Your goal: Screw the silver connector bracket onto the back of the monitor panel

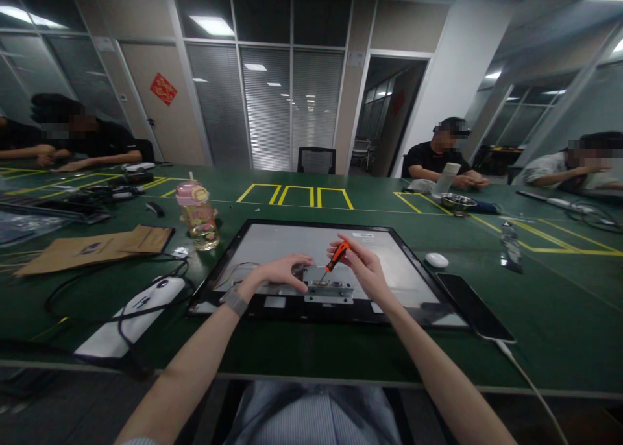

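A flat display panel (272, 237) lies face down on the green table, its grey metal back up. A small metal bracket (329, 292) sits on its near edge. My right hand (363, 266) is closed round a screwdriver with an orange handle (337, 255), whose tip points down at the bracket. My left hand (280, 271) rests on the panel just left of the bracket, fingers curled and pinched towards the screwdriver tip; what they hold is too small to make out. A watch is on my left wrist.
A pink-lidded bottle (197, 215) stands left of the panel, with brown envelopes (92, 247), cables and a white box (129, 315). A phone (474, 305) on a cable and a white mouse (437, 259) lie to the right. Other people sit at the far sides.
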`<action>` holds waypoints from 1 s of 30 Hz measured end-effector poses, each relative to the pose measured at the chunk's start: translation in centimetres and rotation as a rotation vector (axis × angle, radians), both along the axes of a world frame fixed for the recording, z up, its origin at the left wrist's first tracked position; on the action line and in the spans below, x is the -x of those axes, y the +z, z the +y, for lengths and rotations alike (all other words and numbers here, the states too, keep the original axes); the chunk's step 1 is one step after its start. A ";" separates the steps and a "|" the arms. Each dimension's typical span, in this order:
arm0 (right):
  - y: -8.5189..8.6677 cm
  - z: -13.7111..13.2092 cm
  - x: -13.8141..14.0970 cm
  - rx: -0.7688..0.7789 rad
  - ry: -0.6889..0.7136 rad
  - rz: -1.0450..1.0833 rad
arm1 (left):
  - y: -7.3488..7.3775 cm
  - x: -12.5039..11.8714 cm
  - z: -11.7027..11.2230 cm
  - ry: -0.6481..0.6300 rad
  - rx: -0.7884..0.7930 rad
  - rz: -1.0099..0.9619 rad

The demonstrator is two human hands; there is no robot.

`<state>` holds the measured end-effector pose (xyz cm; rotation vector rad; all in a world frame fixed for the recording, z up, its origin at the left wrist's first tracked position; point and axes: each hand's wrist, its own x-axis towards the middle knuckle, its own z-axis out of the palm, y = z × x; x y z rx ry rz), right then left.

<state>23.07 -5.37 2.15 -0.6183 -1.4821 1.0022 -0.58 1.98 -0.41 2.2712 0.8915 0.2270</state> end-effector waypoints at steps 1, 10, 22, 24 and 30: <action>0.0 0.0 0.0 -0.008 -0.034 -0.015 | 0.0 0.0 0.0 -0.004 0.002 0.002; 0.2 0.3 -0.2 -0.115 -0.233 -0.060 | -0.1 0.0 0.1 -0.016 -0.005 0.013; 0.3 0.1 0.2 0.014 0.025 0.104 | 0.3 -0.1 -0.2 -0.003 0.005 0.006; 0.1 0.2 0.3 0.002 0.019 0.132 | 0.3 -0.1 -0.2 -0.010 0.002 0.003; 0.0 0.2 0.3 0.078 0.036 0.188 | 0.3 -0.1 -0.3 0.008 0.006 0.030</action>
